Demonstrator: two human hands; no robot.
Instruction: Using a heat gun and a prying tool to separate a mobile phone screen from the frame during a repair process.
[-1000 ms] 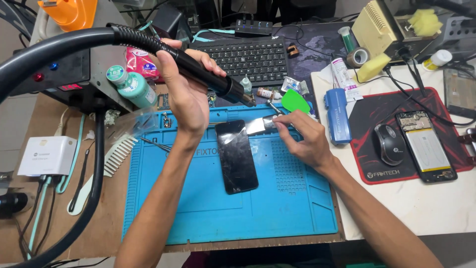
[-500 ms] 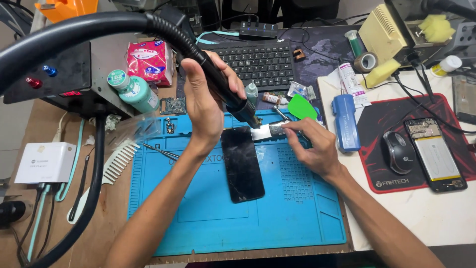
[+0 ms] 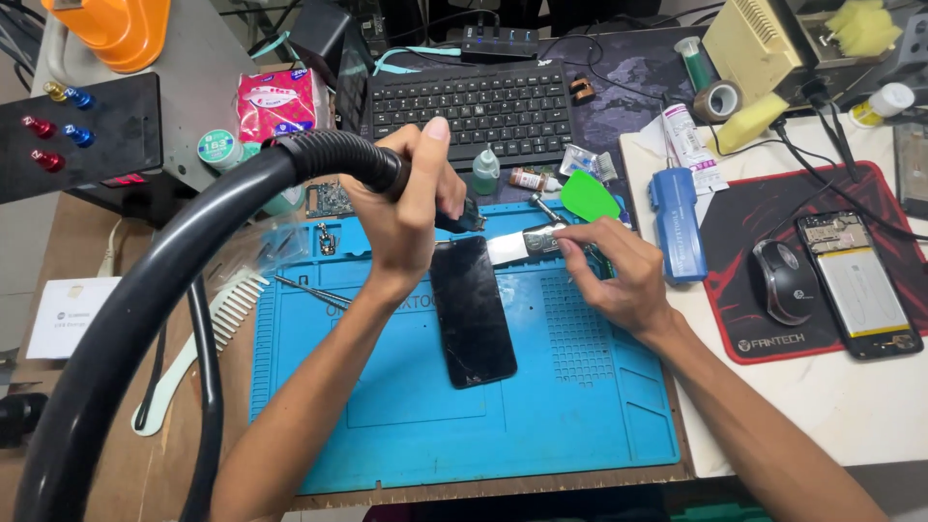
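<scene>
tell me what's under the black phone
The phone lies flat on the blue mat, screen side up. The mat's surface beneath it is covered, so anything there cannot be seen.

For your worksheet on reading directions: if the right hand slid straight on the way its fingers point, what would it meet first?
The right hand points left along the metal blade it pinches. Going on, it would probably first meet the phone at its top edge, under the heat gun nozzle; depth is unclear.
</scene>
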